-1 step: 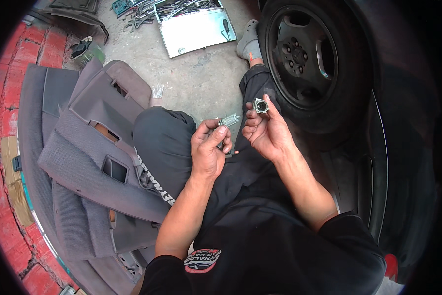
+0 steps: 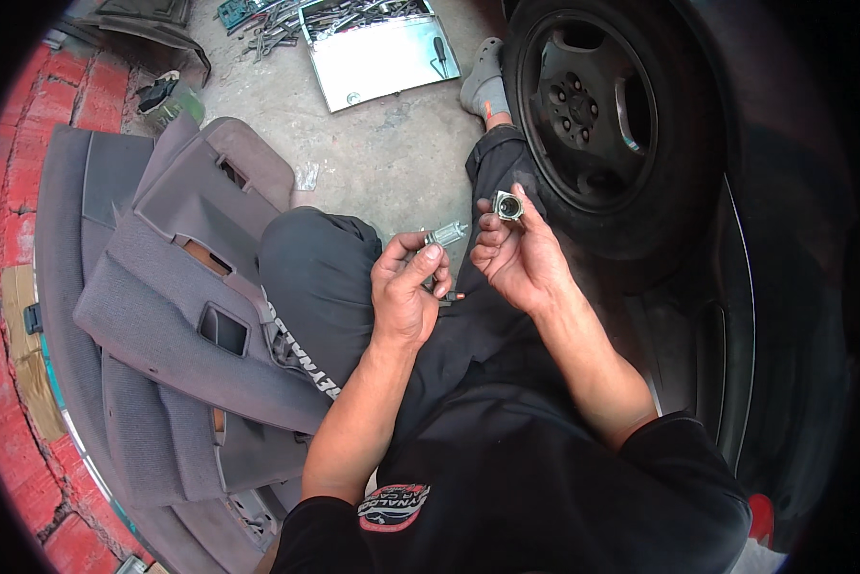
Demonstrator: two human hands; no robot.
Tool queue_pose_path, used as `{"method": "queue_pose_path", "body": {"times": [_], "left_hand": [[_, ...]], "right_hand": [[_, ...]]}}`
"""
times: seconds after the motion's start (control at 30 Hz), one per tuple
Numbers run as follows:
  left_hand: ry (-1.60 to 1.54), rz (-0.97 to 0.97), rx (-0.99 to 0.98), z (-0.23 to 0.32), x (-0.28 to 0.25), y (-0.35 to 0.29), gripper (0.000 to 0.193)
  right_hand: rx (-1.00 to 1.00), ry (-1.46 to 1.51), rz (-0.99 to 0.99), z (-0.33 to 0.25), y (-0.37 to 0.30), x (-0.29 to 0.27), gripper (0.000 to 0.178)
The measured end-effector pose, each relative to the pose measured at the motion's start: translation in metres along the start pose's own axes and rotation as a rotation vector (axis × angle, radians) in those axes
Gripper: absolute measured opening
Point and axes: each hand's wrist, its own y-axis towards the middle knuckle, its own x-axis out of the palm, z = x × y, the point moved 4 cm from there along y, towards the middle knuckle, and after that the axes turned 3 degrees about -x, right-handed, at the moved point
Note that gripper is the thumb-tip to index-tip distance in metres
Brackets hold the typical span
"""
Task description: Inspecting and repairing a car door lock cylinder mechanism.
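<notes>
Between the thumb and fingers of my left hand [image 2: 406, 292] is a small pale, ribbed cylindrical part [image 2: 445, 234] with a narrow tip, pointing to the right. A dark piece with a reddish end [image 2: 452, 298] shows just below those fingers; whether the hand holds it too, I cannot make out. My right hand [image 2: 526, 258] pinches a short metal housing [image 2: 507, 206], angular outside, with a round dark hole turned toward me. The two parts are a short way apart, above my legs.
Close on the right stand a car wheel [image 2: 583, 120] and dark bodywork. Grey upholstered panels [image 2: 191, 277] lie at my left against a red brick wall [image 2: 0, 383]. Ahead on the concrete floor are an open metal toolbox [image 2: 377, 67], loose tools [image 2: 272, 33] and a clear wrapper [image 2: 307, 176].
</notes>
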Motion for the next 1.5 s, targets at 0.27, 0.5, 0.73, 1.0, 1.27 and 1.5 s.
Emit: {"method": "queue_pose_path", "body": {"times": [0.27, 0.5, 0.73, 1.0, 1.27, 1.5], "left_hand": [[0.008, 0.002, 0.003, 0.0, 0.001, 0.0, 0.02], [-0.001, -0.031, -0.047, -0.002, 0.001, -0.002, 0.027], [0.003, -0.069, -0.054, -0.005, -0.001, -0.002, 0.027], [-0.04, -0.146, -0.071, -0.002, 0.002, -0.003, 0.032], [-0.067, -0.196, -0.088, -0.003, 0.003, -0.004, 0.04], [-0.079, -0.235, -0.091, -0.003, 0.003, -0.004, 0.036]], "right_hand": [[0.018, -0.03, -0.044, 0.003, -0.001, 0.003, 0.042], [0.037, -0.047, -0.031, 0.008, -0.003, 0.005, 0.043], [0.038, -0.042, -0.045, 0.01, -0.005, 0.008, 0.043], [0.012, -0.083, -0.135, 0.014, -0.014, 0.015, 0.043], [-0.053, -0.139, -0.118, 0.014, -0.024, 0.022, 0.041], [-0.101, -0.171, -0.103, 0.016, -0.028, 0.024, 0.04]]}}
